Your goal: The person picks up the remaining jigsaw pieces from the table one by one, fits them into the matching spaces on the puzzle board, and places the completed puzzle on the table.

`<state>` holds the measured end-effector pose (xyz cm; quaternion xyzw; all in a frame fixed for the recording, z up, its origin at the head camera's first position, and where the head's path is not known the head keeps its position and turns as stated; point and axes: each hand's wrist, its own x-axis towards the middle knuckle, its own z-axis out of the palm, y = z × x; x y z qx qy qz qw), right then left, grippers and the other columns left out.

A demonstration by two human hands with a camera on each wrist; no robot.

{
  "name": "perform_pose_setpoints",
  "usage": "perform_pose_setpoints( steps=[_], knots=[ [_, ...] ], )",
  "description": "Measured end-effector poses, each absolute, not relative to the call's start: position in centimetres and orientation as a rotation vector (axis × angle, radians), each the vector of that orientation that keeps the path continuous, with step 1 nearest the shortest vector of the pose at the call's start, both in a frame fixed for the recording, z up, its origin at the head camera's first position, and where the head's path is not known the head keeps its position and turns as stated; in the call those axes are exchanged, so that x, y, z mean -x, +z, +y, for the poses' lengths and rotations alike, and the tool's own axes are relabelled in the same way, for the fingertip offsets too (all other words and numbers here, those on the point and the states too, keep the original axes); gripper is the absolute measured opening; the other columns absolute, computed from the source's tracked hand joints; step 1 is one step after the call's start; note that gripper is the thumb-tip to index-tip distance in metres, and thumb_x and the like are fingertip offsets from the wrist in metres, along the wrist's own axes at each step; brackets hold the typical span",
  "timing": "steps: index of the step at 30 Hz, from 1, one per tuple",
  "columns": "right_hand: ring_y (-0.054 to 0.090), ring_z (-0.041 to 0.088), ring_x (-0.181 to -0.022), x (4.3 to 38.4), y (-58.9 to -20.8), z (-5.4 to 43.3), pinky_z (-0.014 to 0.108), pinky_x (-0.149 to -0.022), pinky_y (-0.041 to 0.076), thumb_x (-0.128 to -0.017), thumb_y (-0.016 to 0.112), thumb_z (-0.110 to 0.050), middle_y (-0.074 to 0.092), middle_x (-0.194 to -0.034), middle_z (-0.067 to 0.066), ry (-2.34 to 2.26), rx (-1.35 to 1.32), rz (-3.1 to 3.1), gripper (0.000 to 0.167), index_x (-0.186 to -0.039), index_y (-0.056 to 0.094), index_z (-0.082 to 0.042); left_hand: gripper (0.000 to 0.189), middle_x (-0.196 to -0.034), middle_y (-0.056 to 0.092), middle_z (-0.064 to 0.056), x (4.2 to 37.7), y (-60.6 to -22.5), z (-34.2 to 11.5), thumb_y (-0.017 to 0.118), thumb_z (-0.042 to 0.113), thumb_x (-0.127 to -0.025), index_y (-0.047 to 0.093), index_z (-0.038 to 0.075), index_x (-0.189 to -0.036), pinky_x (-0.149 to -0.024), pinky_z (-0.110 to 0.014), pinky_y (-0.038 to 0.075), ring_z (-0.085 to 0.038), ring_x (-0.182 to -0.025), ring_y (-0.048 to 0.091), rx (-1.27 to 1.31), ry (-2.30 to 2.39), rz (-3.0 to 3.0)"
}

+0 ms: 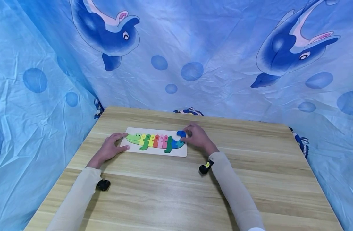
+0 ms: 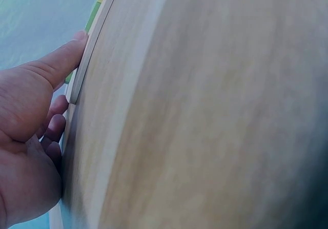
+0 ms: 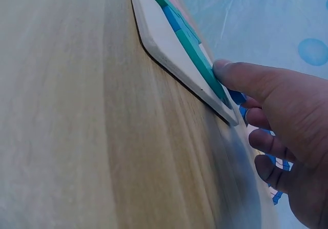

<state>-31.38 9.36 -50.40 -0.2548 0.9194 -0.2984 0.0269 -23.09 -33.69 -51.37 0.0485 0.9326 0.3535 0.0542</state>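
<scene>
A white puzzle board [image 1: 153, 155] with a colourful crocodile of interlocking pieces lies on the table. At its left end my left hand [image 1: 110, 148] rests with thumb and index finger spread; in the left wrist view the thumb [image 2: 66, 57] lies straight on the board. My right hand [image 1: 197, 136] is at the right end, pinching the curved blue tail piece [image 1: 180, 133] between thumb and fingers. The right wrist view has its thumb [image 3: 241, 75] touching the teal tail section [image 3: 197, 57], with blue [image 3: 237, 97] showing behind. Dark green legs [image 1: 168, 146] jut below the body.
The wood-grain table [image 1: 164, 192] extends around the board on all sides. Blue cloth [image 1: 222, 89] printed with dolphins and bubbles hangs behind and beside it. Black wrist devices [image 1: 103, 184] sit at both sleeve cuffs.
</scene>
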Motion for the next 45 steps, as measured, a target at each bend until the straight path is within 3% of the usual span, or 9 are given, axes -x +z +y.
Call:
perform_pose_setpoints(
  steps=[6, 35, 45],
  knots=[
    [0.056, 0.018, -0.094, 31.34, -50.61, 9.45, 0.037, -0.087, 0.052, -0.086, 0.084, -0.04, 0.062, -0.105, 0.001, -0.92, 0.788, 2.839, 0.046, -0.119, 0.075, -0.009, 0.073, -0.157, 0.035, -0.027, 23.06, -51.31, -33.65, 0.076, 0.036, -0.093, 0.046, 0.009, -0.154, -0.113, -0.069, 0.022, -0.052, -0.141, 0.027, -0.147, 1.077, 2.829],
    [0.053, 0.02, -0.091, 31.08, -50.26, 9.65, 0.037, -0.086, 0.05, -0.087, 0.083, -0.037, 0.061, -0.106, 0.002, -0.966, 0.78, 2.771, 0.042, -0.119, 0.075, -0.01, 0.074, -0.157, 0.035, -0.027, 23.33, -51.35, -33.81, 0.076, 0.037, -0.093, 0.045, 0.009, -0.154, -0.113, -0.068, 0.022, -0.052, -0.142, 0.026, -0.156, 1.076, 2.829],
    [0.056, 0.018, -0.095, 30.91, -50.48, 9.9, 0.039, -0.091, 0.051, -0.089, 0.08, -0.04, 0.062, -0.111, 0.002, -0.988, 0.745, 2.75, 0.046, -0.124, 0.073, -0.011, 0.073, -0.157, 0.036, -0.026, 23.16, -51.23, -33.64, 0.077, 0.035, -0.093, 0.046, 0.009, -0.154, -0.114, -0.068, 0.021, -0.051, -0.142, 0.026, -0.133, 1.08, 2.824]
  ],
)
